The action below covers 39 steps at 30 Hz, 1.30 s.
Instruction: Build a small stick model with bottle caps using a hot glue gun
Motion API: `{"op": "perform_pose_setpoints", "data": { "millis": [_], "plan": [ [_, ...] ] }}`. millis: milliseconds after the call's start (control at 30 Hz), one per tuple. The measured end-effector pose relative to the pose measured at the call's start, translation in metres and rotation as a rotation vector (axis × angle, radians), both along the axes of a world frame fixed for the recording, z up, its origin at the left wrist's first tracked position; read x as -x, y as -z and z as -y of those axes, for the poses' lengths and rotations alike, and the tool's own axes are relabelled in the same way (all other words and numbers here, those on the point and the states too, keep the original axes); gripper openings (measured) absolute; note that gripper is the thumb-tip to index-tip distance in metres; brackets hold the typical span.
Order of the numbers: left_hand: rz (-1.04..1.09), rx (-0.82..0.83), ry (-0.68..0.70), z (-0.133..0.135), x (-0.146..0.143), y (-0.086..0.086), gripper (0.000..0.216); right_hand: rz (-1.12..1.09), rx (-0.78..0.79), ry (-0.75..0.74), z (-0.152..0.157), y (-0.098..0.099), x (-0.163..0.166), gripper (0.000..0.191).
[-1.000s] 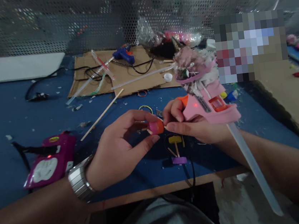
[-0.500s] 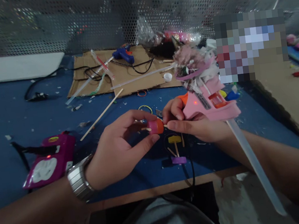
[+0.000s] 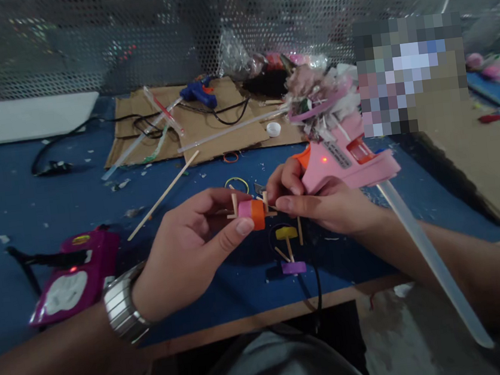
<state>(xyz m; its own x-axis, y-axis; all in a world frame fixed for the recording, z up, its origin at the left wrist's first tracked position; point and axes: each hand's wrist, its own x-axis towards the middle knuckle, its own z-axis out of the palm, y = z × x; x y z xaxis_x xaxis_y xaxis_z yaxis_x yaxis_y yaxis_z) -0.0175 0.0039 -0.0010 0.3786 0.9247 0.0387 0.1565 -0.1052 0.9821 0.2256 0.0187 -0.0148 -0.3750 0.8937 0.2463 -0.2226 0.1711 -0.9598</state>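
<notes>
Evidently, a pink and orange cap pair (image 3: 252,214) is held above the desk (image 3: 225,286), pinched between the thumb and fingers of the left hand (image 3: 188,242). Short wooden pieces stand out at both its ends, one upright beside the pink cap (image 3: 234,203). A pink glue gun (image 3: 338,168) is gripped in the right hand (image 3: 319,206), whose thumb and fingertips are brought close to the orange end.

By the look of it, the caps have been set together and wood has been fitted to either end. A yellow cap (image 3: 286,232) and a purple cap (image 3: 294,267) are linked by a stick on the desk below, not joined to the held pair. A long wooden stick (image 3: 163,195) is left lying loose.

Whether wood is pinched by the right fingertips cannot be told. The gun's nozzle is lost against a fluffy pile (image 3: 311,87), any fresh glue is too small to be seen, and the upper right is pixelated.
</notes>
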Motion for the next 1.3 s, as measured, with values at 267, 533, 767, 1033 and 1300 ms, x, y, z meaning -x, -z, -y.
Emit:
{"op": "perform_pose_setpoints", "data": {
  "millis": [267, 533, 767, 1033, 1300],
  "plan": [
    [0.059, 0.113, 0.004, -0.001, 0.000, 0.001, 0.042, 0.049, -0.046, 0.015, -0.001, -0.004, 0.000, 0.045],
    [0.108, 0.205, 0.012, -0.002, -0.001, 0.000, 0.045, 0.043, -0.059, 0.011, 0.000, -0.001, -0.001, 0.036],
    [0.230, 0.272, 0.026, -0.004, -0.001, 0.006, 0.037, 0.021, -0.096, 0.040, 0.001, 0.003, 0.000, 0.034],
    [0.316, 0.347, -0.005, -0.006, -0.001, 0.011, 0.033, 0.061, -0.131, 0.038, 0.002, 0.001, 0.003, 0.046],
    [0.334, 0.366, -0.028, -0.004, -0.005, 0.007, 0.039, 0.069, -0.127, 0.080, 0.003, 0.002, 0.007, 0.046]
  ]
}}
